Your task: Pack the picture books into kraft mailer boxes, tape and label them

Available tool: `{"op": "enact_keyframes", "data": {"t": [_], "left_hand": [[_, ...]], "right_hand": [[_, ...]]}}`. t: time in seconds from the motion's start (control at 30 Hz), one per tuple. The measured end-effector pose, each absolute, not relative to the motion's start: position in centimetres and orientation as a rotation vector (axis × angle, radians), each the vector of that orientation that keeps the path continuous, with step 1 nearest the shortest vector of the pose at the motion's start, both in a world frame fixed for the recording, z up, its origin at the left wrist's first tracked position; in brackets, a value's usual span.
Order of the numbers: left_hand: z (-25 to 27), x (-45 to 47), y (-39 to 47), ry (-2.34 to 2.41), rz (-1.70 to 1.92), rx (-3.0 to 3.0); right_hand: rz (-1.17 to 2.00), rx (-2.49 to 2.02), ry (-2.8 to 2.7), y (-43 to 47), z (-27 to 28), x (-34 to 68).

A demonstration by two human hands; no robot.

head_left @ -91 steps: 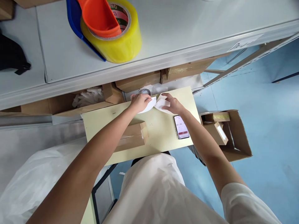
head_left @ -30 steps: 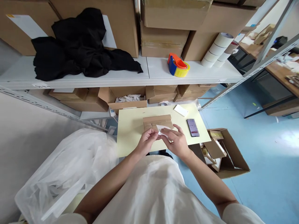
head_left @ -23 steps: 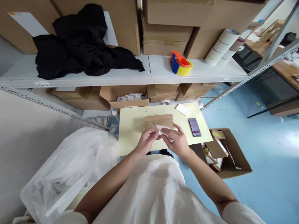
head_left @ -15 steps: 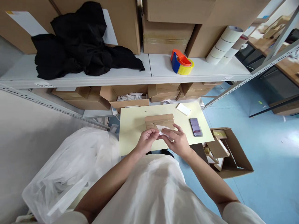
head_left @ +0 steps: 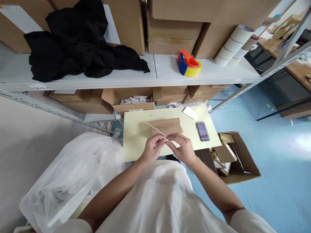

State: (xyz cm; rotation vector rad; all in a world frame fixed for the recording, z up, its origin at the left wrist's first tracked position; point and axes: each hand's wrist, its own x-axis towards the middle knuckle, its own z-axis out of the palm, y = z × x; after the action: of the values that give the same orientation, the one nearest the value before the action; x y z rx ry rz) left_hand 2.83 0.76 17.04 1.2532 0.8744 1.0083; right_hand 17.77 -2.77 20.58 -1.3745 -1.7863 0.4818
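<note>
A grey metal shelving unit (head_left: 121, 84) stands behind the pale yellow counter (head_left: 133, 142). Blue floor (head_left: 284, 191) extends right, reflecting bright light. A wood-topped table (head_left: 298, 70) stands at far right.

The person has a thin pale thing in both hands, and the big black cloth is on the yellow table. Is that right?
Not quite: the big black cloth isn't on the yellow table. The head view shows it lying up on the pale shelf. The rest is right: the left hand and right hand hold the thin pale thing.
</note>
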Motion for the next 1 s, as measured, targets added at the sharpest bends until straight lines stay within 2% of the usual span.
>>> {"op": "enact_keyframes", "data": {"t": [0.5,0.8,1.0], "left_hand": [[16.5,3.5,-0.1,0.97,1.047,1.415],[17.2,6.3,0.1,0.953,1.009,1.389],[18.3,8.6,0.5,1.046,1.021,1.405]], "right_hand": [[0.338,-1.468,-1.924,-3.3,19.5,18.1],[0.567,-1.417,-1.794,-1.9,19.7,21.4],[0.989,-1.268,-1.672,0.0,19.3,25.1]]}}
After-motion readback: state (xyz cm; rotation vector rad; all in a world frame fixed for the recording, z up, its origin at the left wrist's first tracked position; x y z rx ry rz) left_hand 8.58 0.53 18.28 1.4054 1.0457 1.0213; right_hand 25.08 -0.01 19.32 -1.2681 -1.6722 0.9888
